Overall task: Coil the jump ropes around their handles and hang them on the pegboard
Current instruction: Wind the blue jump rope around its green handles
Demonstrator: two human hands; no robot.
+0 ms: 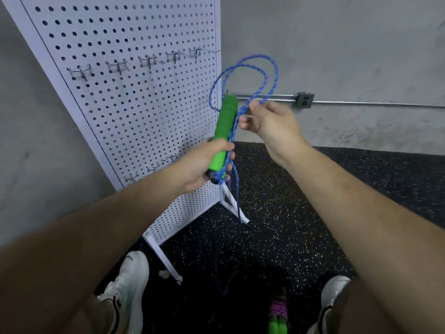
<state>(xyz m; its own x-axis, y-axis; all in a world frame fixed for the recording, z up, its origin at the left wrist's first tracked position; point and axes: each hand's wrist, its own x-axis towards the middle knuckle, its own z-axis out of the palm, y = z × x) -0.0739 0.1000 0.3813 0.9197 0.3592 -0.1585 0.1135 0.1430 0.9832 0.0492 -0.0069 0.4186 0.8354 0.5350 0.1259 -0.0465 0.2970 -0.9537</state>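
Note:
My left hand (204, 162) grips the lower end of the green foam handles (225, 121), held upright in front of the pegboard's right edge. A blue braided rope (265, 75) loops up above the handles and trails down past my left hand toward the floor. Fingers of my right hand (269, 119) pinch the rope just right of the handles. The white pegboard (125, 92) stands tilted at the left, with a row of metal hooks (147, 61) across its middle and a few lower hooks (154, 167). A second rope, purple cord coiled on green handles (278, 317), lies on the floor between my feet.
The floor is black speckled rubber (289, 213). The pegboard's white foot brackets (233, 203) jut out near my shoes (127, 285). A grey concrete wall behind carries a metal conduit and an outlet box (304, 100).

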